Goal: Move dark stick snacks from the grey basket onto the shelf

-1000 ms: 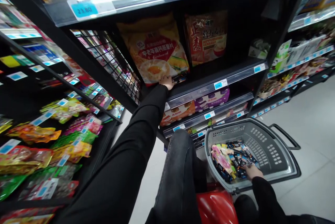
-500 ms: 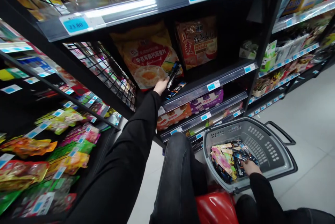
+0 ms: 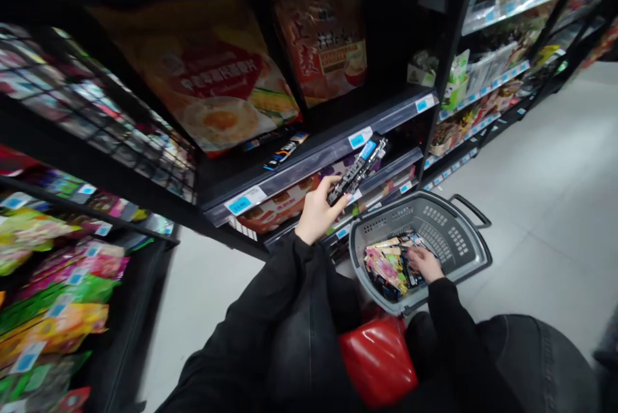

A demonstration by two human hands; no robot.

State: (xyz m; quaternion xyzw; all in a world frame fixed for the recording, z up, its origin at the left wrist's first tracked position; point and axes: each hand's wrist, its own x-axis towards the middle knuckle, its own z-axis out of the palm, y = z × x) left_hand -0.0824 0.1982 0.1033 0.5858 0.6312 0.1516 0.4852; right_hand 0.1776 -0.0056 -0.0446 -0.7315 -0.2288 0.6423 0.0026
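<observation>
My left hand (image 3: 321, 207) is closed around a bundle of slim black packets (image 3: 360, 168) with blue and silver print, held in front of the shelf edge. My right hand (image 3: 425, 263) is down inside the grey shopping basket (image 3: 463, 271), its fingers bent over dark packets (image 3: 412, 276) there; the fingertips are partly hidden among them. Beside those lie pink and cream packets (image 3: 386, 258) in the same basket. A black packet with orange and blue marks (image 3: 286, 150) lies on the shelf, by the base of a large yellow and red cereal bag (image 3: 217, 78).
An orange cereal bag (image 3: 323, 46) leans at the back of the shelf (image 3: 328, 156). Boxed packs (image 3: 284, 204) sit on the level below. Hanging snack bags (image 3: 62, 284) fill a rack on the left. Something glossy and red (image 3: 379, 358) is between my legs.
My left hand has drawn the bundle of black packets off the shelf, back towards the basket. The view has shifted closer to the shelf. My right hand stays in the basket.
</observation>
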